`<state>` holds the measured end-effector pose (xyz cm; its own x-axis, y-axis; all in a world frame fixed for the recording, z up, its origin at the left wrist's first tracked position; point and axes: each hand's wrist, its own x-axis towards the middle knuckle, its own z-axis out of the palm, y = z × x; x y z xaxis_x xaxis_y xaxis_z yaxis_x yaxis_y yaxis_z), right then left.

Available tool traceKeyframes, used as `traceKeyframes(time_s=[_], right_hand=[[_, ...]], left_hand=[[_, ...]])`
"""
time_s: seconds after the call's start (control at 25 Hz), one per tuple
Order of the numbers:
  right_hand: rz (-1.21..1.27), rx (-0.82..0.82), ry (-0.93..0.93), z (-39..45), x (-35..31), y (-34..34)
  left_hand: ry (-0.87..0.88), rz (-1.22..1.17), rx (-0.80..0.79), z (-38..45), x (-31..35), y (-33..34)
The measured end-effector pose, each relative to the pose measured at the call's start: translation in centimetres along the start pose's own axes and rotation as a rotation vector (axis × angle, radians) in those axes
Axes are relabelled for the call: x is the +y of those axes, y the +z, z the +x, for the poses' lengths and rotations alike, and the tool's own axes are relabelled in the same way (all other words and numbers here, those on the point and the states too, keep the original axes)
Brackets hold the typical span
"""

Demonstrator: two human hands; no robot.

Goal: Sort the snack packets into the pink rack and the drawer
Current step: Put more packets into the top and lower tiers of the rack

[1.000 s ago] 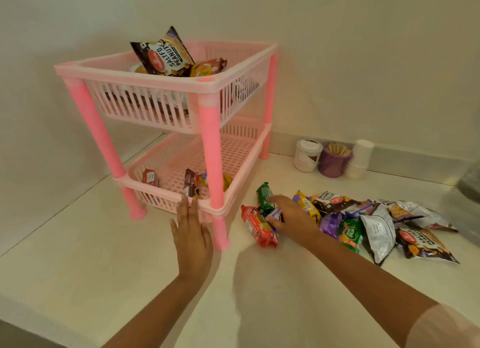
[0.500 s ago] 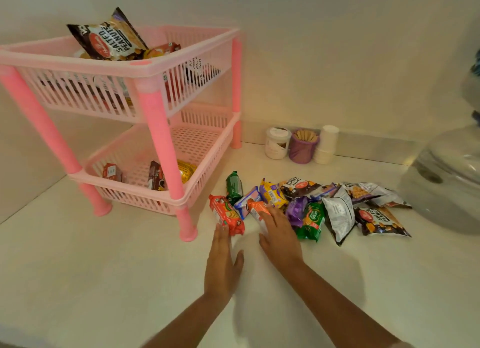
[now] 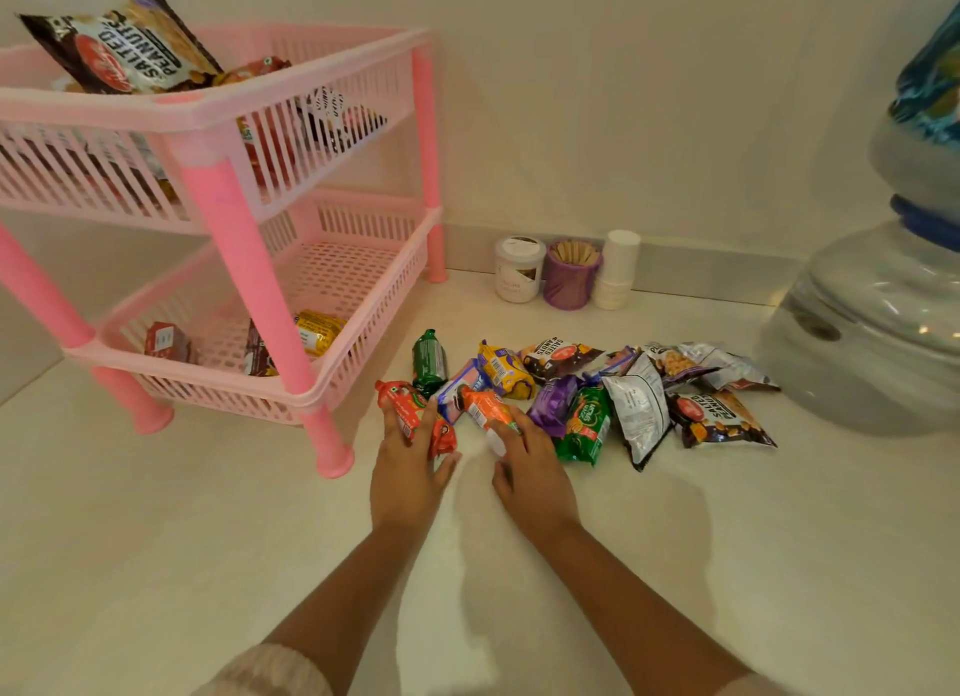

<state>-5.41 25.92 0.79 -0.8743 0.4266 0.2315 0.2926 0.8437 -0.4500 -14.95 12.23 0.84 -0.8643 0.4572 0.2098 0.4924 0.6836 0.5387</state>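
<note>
Both your hands were down on the snack packets beside the pink rack (image 3: pixel 223 123).

Your left hand (image 3: pixel 408 469) lay over the red packet (image 3: pixel 405 409), its fingers spread and bent lightly across the wrapper, the thumb out to the side on the counter (image 3: pixel 208 539); whether it truly gripped the packet could not be told. Your right hand (image 3: pixel 535 479) rested with nearly straight fingers on the orange packet (image 3: pixel 483 409), pressing rather than pinching. The loose packets lay in a heap just right of the rack's front leg: a green roll (image 3: pixel 429 357), a yellow packet (image 3: pixel 501 370), a purple one (image 3: pixel 553 401), a green packet (image 3: pixel 587 425), a silver pouch (image 3: pixel 639 409) and a salted-peanuts bag (image 3: pixel 719 417). A peanuts bag (image 3: pixel 124 45) stood in the rack's top tier; a few small packets lay in the lower tier. Three small jars (image 3: pixel 569 274) stood against the wall, and a water bottle (image 3: pixel 872 331) sat at the right.
</note>
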Motion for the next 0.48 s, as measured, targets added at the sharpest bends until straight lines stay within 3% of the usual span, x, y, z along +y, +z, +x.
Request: traceKeyframes(time_s=[0.28,0.48], right_hand=[[0.005,-0.017,0.012,0.1,-0.1,-0.1],[0.058,0.012,0.007,0.0,0.1,-0.1]], left_hand=[[-0.012,-0.08,0.028,-0.3,-0.5,0.3],[0.084,-0.102,-0.021,-2.0,-0.7,-0.2]])
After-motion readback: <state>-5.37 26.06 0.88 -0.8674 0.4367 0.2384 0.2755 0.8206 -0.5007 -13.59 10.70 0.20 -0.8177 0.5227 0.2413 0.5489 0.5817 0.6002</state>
